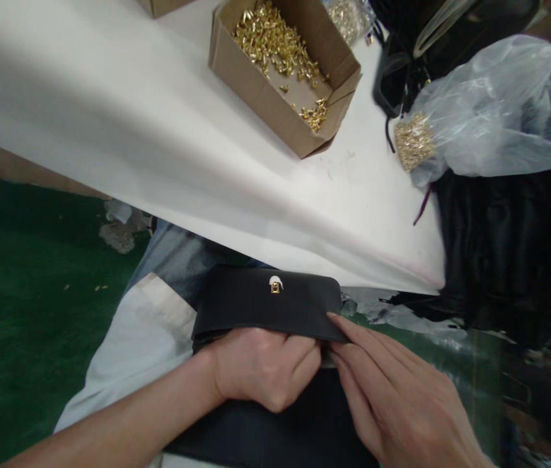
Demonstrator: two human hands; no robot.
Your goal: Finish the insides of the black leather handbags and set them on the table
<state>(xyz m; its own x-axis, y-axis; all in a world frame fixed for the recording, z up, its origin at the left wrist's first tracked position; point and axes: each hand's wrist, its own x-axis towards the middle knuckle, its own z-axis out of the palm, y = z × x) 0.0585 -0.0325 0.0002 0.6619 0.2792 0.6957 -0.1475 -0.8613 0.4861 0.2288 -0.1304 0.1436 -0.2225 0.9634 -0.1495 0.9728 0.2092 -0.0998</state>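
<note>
A black leather bag (pixel 266 305) lies across my lap, its flap toward the table and its body nearer me. On the flap sits a small gold clasp (pixel 275 286) with a torn white scrap of film over it. My left hand (pixel 268 367) is closed at the flap's near edge, its fingertips hidden under the fold. At the right end of that edge, my right hand (pixel 392 390) pinches the flap between thumb and fingers. What lies inside the fold cannot be made out.
A white-covered table (pixel 158 149) stands beyond my knees. On it is a cardboard box (pixel 256 81) of small gold metal fittings (pixel 275 42). A clear plastic bag (pixel 494 110) with more gold pieces lies at the right, near black material (pixel 514 227). The floor (pixel 22 273) is green.
</note>
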